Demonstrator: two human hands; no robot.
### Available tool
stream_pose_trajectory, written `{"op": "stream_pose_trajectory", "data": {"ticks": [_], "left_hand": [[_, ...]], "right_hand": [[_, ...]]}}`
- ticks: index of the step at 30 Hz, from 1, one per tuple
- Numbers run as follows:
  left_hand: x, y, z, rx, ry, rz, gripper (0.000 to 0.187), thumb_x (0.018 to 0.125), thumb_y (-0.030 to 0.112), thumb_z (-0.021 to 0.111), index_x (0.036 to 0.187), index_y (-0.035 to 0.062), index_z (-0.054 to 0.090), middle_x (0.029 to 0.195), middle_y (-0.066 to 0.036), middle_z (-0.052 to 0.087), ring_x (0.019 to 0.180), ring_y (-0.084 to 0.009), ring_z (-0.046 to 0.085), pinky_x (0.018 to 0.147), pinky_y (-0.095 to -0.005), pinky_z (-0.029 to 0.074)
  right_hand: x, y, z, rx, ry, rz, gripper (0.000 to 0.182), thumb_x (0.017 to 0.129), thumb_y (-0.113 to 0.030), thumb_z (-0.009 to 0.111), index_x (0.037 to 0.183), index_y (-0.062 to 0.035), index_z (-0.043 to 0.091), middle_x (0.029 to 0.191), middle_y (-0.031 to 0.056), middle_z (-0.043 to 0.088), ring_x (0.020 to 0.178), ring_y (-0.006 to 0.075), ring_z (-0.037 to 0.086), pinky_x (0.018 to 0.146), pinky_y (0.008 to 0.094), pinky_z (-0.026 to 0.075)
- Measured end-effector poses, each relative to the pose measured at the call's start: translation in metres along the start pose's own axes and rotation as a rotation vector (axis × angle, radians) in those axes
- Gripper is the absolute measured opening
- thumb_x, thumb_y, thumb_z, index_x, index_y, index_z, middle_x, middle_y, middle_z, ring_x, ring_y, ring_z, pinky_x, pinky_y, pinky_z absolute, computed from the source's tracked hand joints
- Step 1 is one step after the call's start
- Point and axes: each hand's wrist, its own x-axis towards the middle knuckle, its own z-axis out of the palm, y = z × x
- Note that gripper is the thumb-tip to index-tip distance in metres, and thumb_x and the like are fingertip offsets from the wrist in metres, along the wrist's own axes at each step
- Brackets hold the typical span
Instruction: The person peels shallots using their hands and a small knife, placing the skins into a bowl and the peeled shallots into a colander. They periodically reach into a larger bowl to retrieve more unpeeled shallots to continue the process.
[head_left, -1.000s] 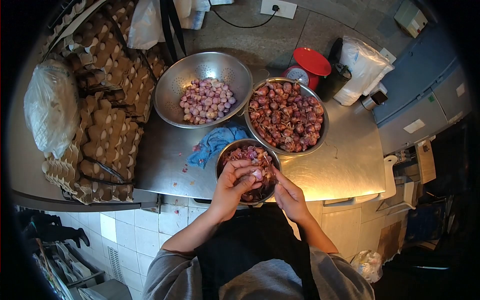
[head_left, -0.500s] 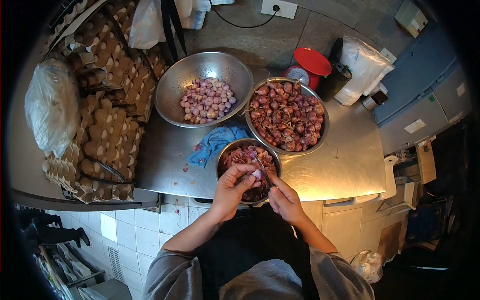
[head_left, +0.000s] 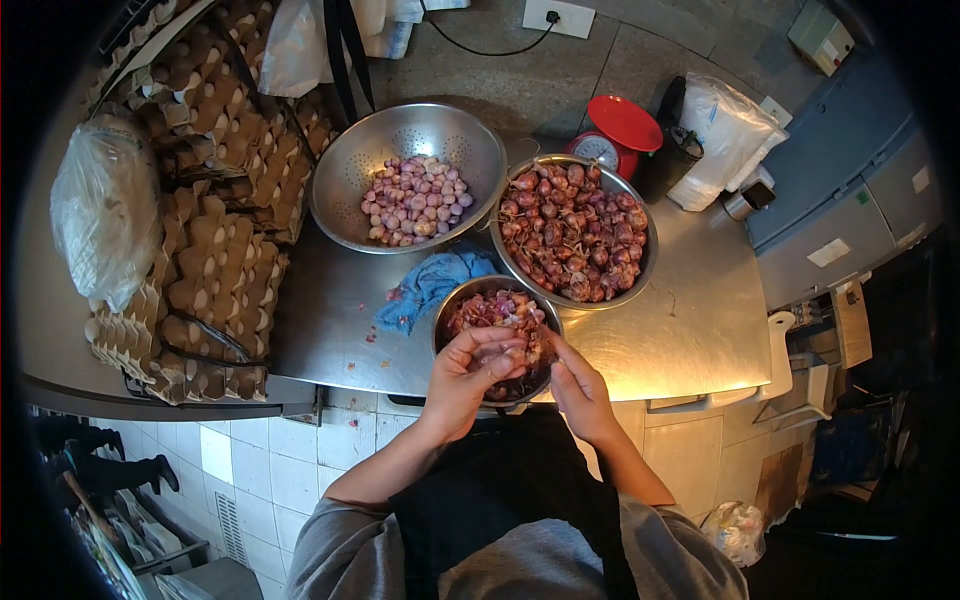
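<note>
My left hand (head_left: 470,375) is closed in a pinch above the small metal bowl (head_left: 440,335), its fingers around a shallot that they mostly cover. Close beside it, my right hand (head_left: 583,395) is curled over the bowl's right side. It held a small knife a moment ago; now the blade is hard to make out between the hands. Reddish skins and trimmings (head_left: 490,308) fill the small bowl. Behind it stands a larger bowl (head_left: 652,262) heaped with unpeeled shallots (head_left: 575,235). Peeled shallots (head_left: 415,200) lie in a metal colander (head_left: 335,205).
A blue cloth (head_left: 430,290) lies left of the small bowl on the steel table (head_left: 690,340). Egg trays (head_left: 220,290) and a plastic bag (head_left: 105,210) crowd the left side. A red scale (head_left: 625,125) and a dark container (head_left: 670,165) stand at the back right.
My right hand has shifted slightly right and turned, so the knife blade no longer shows plainly. My left fingers have closed further over the shallot.
</note>
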Motion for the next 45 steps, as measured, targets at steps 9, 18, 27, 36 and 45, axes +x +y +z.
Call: {"op": "stream_pose_trajectory", "data": {"ticks": [9,18,27,36,45], "left_hand": [[0.001,-0.007,-0.005,0.110,0.031,0.124,0.032,0.075,0.001,0.066,0.103,0.0040,0.051,0.101,-0.006,0.058,0.095,-0.0147,0.057,0.084,-0.0277,0.046],[0.000,-0.003,-0.003,0.140,0.043,0.148,0.034,0.072,-0.005,0.066,0.102,0.0031,0.051,0.103,-0.008,0.058,0.094,-0.0142,0.056,0.084,-0.0279,0.045],[0.000,0.003,0.001,0.103,-0.009,0.114,0.034,0.078,-0.005,0.059,0.109,0.0023,0.046,0.108,-0.013,0.056,0.097,-0.0170,0.056,0.087,-0.0334,0.047],[0.006,-0.002,-0.004,0.039,0.015,0.108,0.034,0.079,-0.002,0.059,0.109,0.0048,0.044,0.109,-0.014,0.056,0.101,-0.0181,0.055,0.086,-0.0305,0.046],[0.006,-0.001,0.001,0.214,0.009,0.227,0.037,0.077,-0.007,0.059,0.109,0.0041,0.043,0.108,-0.015,0.056,0.101,-0.0173,0.054,0.087,-0.0290,0.045]], "right_hand": [[-0.014,-0.029,0.002,-0.033,-0.179,0.171,0.043,0.092,-0.016,0.043,0.132,-0.0031,0.034,0.128,0.0139,0.044,0.109,0.0185,0.049,0.089,0.0258,0.037],[-0.011,-0.039,0.008,-0.357,-0.175,-0.040,0.040,0.091,-0.014,0.043,0.129,-0.0027,0.039,0.117,0.0196,0.052,0.104,0.0246,0.055,0.086,0.0267,0.040],[0.003,0.004,-0.002,-0.070,-0.041,-0.054,0.043,0.094,-0.020,0.039,0.132,-0.0014,0.033,0.068,-0.0044,0.042,0.054,0.0022,0.035,0.049,0.0165,0.029],[-0.005,-0.025,0.000,-0.124,-0.177,0.008,0.044,0.091,-0.015,0.043,0.133,-0.0045,0.033,0.118,0.0147,0.053,0.095,0.0175,0.058,0.080,0.0271,0.043],[-0.001,-0.029,0.004,-0.432,-0.149,-0.222,0.043,0.091,-0.016,0.043,0.132,-0.0056,0.035,0.107,0.0158,0.058,0.085,0.0214,0.062,0.070,0.0286,0.045]]}}
